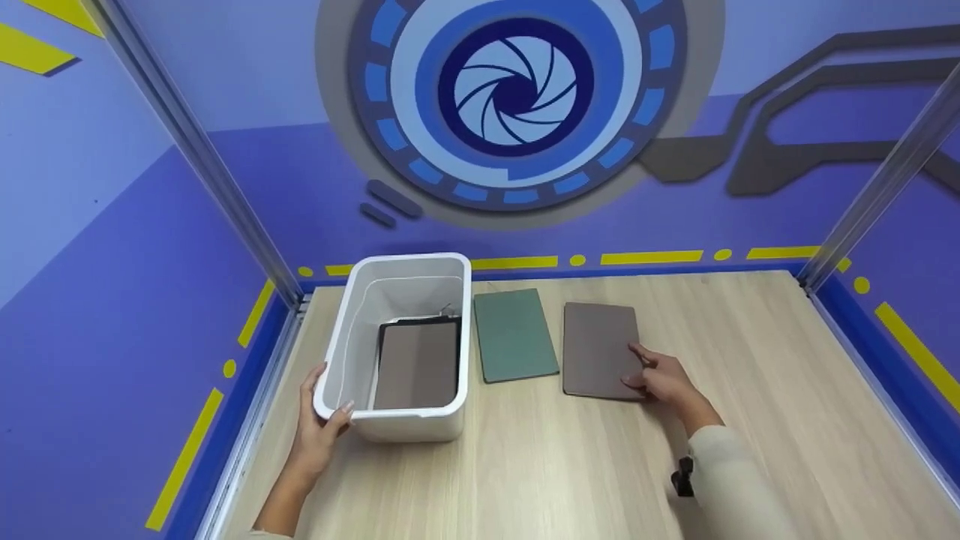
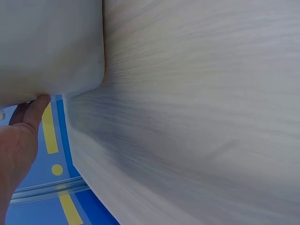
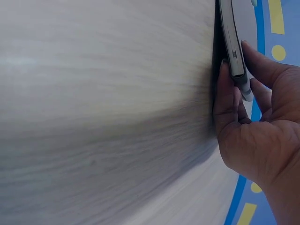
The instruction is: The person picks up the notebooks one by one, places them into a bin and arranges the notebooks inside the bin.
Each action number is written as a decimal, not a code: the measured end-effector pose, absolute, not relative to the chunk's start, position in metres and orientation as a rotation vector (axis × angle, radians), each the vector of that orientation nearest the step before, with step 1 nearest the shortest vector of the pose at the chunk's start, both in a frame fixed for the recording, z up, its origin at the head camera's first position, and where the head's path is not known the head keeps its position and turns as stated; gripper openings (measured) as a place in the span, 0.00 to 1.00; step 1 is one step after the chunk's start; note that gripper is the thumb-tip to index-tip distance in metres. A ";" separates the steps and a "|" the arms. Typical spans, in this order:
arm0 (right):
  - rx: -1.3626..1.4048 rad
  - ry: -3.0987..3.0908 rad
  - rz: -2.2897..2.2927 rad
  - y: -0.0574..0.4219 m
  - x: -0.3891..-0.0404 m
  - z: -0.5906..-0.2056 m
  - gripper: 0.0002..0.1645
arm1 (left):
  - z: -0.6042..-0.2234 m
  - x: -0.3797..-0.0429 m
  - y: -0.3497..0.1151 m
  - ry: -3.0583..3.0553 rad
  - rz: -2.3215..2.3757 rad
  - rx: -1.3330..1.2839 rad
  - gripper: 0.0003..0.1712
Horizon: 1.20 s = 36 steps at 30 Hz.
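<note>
My left hand [image 1: 317, 427] grips the near left corner of a white plastic bin [image 1: 405, 427], thumb over the rim. In the left wrist view, that hand [image 2: 19, 145] is against the bin's wall [image 2: 51, 42]. A brown notebook [image 1: 442, 367] lies inside the bin, on top of something dark-edged. My right hand [image 1: 666, 381] pinches the right edge of another brown notebook [image 1: 596, 349]. In the right wrist view, the pale page edge [image 3: 232, 40] sits between thumb and fingers of the hand [image 3: 262, 126]. A green notebook [image 1: 516, 335] lies flat between bin and brown notebook.
The light wooden table [image 1: 772, 360] is bounded by a purple back wall [image 1: 285, 180] and side panels. Metal posts [image 1: 202, 150] stand at the back corners. A small black object [image 1: 682, 478] is at the right sleeve [image 1: 739, 480].
</note>
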State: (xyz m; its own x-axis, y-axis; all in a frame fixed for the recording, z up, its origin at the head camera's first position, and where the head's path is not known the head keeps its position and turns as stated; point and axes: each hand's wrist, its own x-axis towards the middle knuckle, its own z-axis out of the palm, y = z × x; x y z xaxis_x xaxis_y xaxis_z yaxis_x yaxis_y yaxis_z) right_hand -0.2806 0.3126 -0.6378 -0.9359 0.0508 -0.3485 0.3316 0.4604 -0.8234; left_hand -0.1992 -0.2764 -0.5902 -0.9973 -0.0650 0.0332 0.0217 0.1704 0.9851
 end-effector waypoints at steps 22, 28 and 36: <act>0.333 2.446 -1.461 0.314 -0.281 -0.638 0.49 | -0.595 -0.196 -0.273 -2.342 -1.987 0.069 0.47; 0.327 2.458 -1.423 0.314 -0.283 -0.636 0.50 | -0.595 -0.197 -0.273 -2.324 -1.995 0.065 0.47; 0.332 2.449 -1.402 0.314 -0.286 -0.634 0.49 | -0.595 -0.198 -0.272 -2.284 -1.990 0.037 0.47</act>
